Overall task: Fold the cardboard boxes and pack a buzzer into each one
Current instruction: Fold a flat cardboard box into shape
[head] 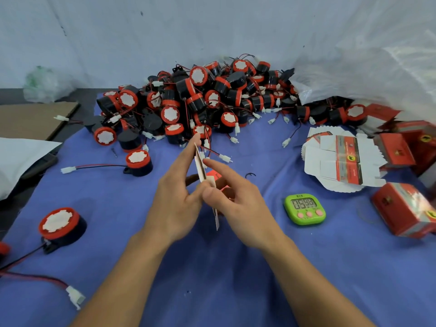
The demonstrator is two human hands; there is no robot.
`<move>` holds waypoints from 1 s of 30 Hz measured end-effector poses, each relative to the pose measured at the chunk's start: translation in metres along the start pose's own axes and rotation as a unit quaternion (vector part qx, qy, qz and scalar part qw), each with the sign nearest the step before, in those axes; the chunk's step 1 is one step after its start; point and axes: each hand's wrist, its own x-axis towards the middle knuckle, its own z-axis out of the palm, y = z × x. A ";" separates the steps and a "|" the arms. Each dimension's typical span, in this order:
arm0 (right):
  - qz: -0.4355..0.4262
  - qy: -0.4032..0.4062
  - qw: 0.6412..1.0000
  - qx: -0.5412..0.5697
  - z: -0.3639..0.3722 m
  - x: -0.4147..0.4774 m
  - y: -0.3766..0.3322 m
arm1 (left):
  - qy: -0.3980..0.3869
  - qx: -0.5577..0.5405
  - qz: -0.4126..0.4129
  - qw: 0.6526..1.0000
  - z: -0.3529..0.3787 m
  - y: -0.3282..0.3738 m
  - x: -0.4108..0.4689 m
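Observation:
A flat, unfolded cardboard box (201,168) stands edge-on between my two hands above the blue cloth. My left hand (175,197) presses its left face with fingers stretched up. My right hand (232,199) pinches it from the right, thumb on the near edge. A big pile of red-and-black buzzers (200,100) with wires lies behind. Single buzzers sit at the near left (60,226) and mid left (138,162). A stack of flat box blanks (342,161) lies at the right, with folded red boxes (403,208) beside it.
A green timer (304,208) sits right of my hands. A blue cloth (212,279) covers the table. White plastic sheeting (377,55) hangs at the back right. Brown cardboard (30,119) and a white bag (18,159) lie at the left edge.

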 end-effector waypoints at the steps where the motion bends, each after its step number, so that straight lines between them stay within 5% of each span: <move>1: -0.003 0.007 1.000 0.000 0.000 0.000 0.000 | -0.002 0.001 0.008 1.000 -0.001 0.002 -0.001; 5: -0.005 0.022 0.999 0.042 -0.003 0.000 0.003 | -0.002 0.040 0.004 0.999 -0.001 0.001 -0.002; 12: -0.011 0.209 0.978 0.001 -0.010 0.005 0.005 | 0.022 0.038 -0.048 0.998 0.014 -0.001 -0.008; 17: -0.005 0.189 0.975 0.120 -0.006 0.003 -0.001 | -0.056 -0.023 -0.022 0.998 0.028 0.011 -0.013; 25: 0.050 0.181 0.936 0.296 -0.027 0.007 -0.003 | -0.002 0.009 -0.008 1.000 0.027 0.011 -0.011; 30: 0.043 0.167 0.965 0.195 -0.020 0.004 -0.002 | 0.050 0.107 0.034 0.992 0.034 0.007 -0.017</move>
